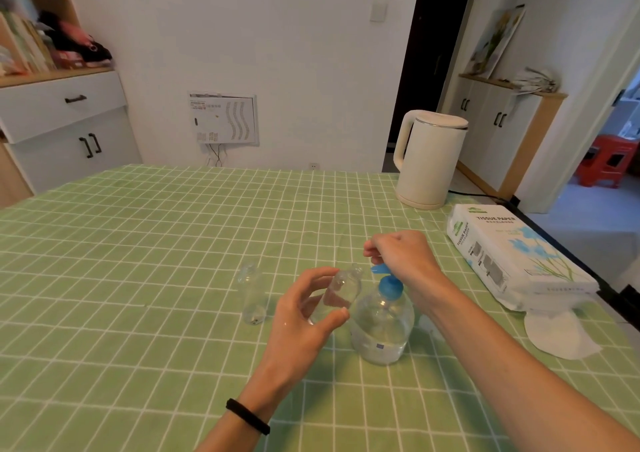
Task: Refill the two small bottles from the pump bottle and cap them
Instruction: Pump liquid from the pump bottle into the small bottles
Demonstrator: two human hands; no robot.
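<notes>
A clear pump bottle (381, 323) with a blue pump head stands on the green checked tablecloth (138, 244). My right hand (403, 256) sits on top of the blue pump, fingers curled over it. My left hand (304, 309) grips a small clear bottle (341, 290), tilted with its open neck toward the blue spout. A second small clear bottle (252, 294) stands upright and uncapped just left of my left hand. No caps are visible.
A white electric kettle (429, 159) stands at the table's far right, its cord running off the edge. A pack of tissue paper (512, 251) lies to the right, with a loose white tissue (561, 334) in front of it.
</notes>
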